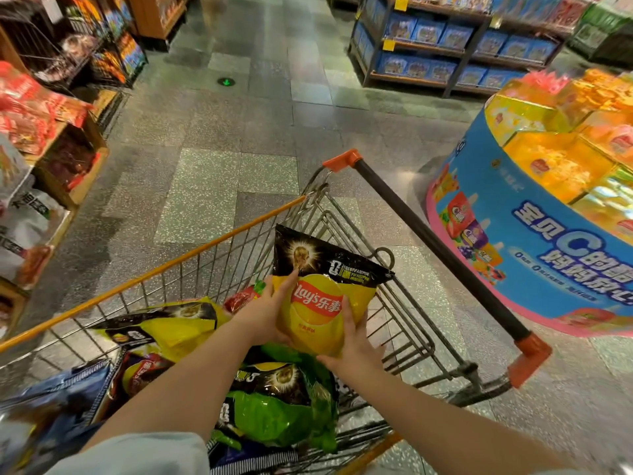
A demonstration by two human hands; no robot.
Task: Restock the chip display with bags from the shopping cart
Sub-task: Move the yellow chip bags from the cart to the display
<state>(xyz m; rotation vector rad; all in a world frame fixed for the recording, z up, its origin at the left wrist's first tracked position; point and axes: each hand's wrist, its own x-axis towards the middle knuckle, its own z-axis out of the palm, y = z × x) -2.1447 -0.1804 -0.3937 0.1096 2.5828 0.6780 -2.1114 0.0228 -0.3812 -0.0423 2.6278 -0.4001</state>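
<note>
**Yellow chip bag held over the cart by both hands**

The yellow chip bag (317, 296) is a puffed, glossy foil pouch — bright yellow over its lower body, black across its top band, where a gold trophy picture and white print sit. A red oval logo lies on a paler yellow disc at its middle. The bag stands tilted, its top leaning away from the person, and it hangs above the handle end of the shopping cart (239, 241), clear of the bags below.

The left hand (265, 313) grips the bag's left edge, thumb laid up across the front toward the black band, fingers curled behind. The right hand (354, 344) clasps the lower right corner, its thumb pressed on the front face and the fingers wrapped round the back.

The cart is a grid of thin grey wire with an orange rim along its left side and a black bar handle (435, 245) capped with orange plastic at both ends. Inside it lie more crinkled pouches: another yellow bag (171, 329) against the left wall, a green bag (274, 416) under the forearms, a red bag (243, 298) partly hidden behind the left hand, and a blue bag (73, 389) in the near left corner.

Right of the cart stands a round blue display (534, 234) with a pink base, stacked with yellow-orange packs.
</note>
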